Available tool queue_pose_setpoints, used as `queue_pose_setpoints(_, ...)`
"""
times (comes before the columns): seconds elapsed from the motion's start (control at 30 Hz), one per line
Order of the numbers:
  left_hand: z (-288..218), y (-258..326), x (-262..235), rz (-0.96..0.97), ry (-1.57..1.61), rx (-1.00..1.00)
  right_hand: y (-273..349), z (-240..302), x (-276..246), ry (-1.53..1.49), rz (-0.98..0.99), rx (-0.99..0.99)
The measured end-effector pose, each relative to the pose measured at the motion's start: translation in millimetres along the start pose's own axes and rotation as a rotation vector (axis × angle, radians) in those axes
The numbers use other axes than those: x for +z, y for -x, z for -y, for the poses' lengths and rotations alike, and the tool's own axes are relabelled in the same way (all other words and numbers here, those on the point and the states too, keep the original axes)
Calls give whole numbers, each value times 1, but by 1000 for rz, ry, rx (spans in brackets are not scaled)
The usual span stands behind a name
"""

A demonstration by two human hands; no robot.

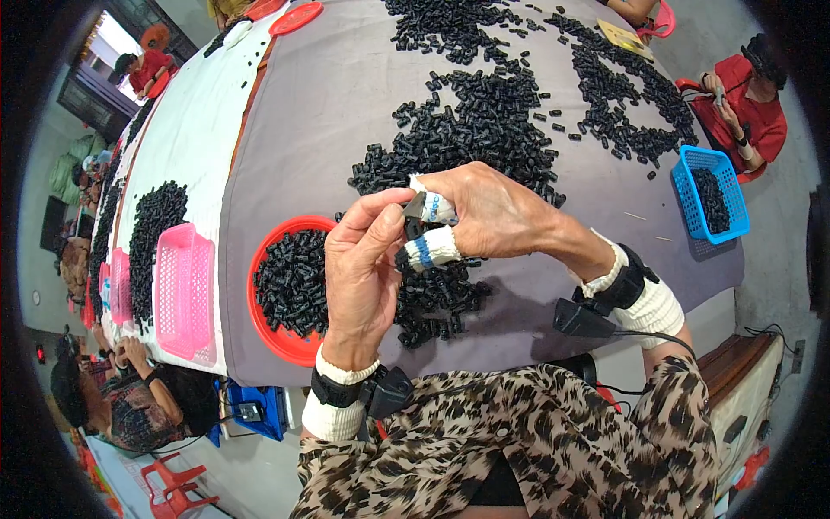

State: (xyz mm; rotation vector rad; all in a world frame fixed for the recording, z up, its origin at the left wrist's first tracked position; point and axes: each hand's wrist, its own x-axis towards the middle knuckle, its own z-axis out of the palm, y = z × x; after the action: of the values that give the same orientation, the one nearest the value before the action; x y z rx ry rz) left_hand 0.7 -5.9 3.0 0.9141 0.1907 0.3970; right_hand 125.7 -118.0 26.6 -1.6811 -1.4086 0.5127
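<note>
My left hand (pixel 361 268) pinches a small black plastic piece (pixel 414 212) between thumb and forefinger, in front of my chest. From the other side my right hand (pixel 501 208) closes on the same piece. White wrappings with blue marks cover its thumb and a finger. The piece's exact shape is partly hidden by my fingers. Under and beyond both hands spreads a large heap of similar black pieces (pixel 475 121) on the grey cloth (pixel 316 130). Left of my left wrist sits a round red basin (pixel 298 348) filled with such pieces.
Pink mesh baskets (pixel 184 294) stand to the left beside another black heap (pixel 157 216). A blue basket (pixel 742 212) with some pieces is at the table's right edge. Co-workers sit at right (pixel 748 104) and lower left (pixel 130 406). A red plate (pixel 296 18) lies far off.
</note>
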Motion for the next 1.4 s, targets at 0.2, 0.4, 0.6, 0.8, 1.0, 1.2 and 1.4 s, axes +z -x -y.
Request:
queue_pose_setpoints(0.2,0,0,-3,50,3,17,1,-2,1,-58,80,36)
queue_pose_setpoints(0.4,1,-2,-5,46,20,-7,1,-4,5,-38,-1,-50)
queue_pose_setpoints(0.6,4,-3,-6,83,214,-63,-1,6,-1,-20,4,13)
queue_pose_setpoints(0.8,7,-3,-8,113,238,-72,-1,-3,2,0,-8,-17)
queue_pose_setpoints(1.0,8,-3,-10,123,219,-77,0,0,-2,4,23,21)
queue_pose_setpoints(1.2,10,-2,-9,101,206,-73,2,-4,-1,-41,56,38)
queue_pose_setpoints(1.4,13,-2,-11,89,205,-79,3,-14,3,65,66,-21)
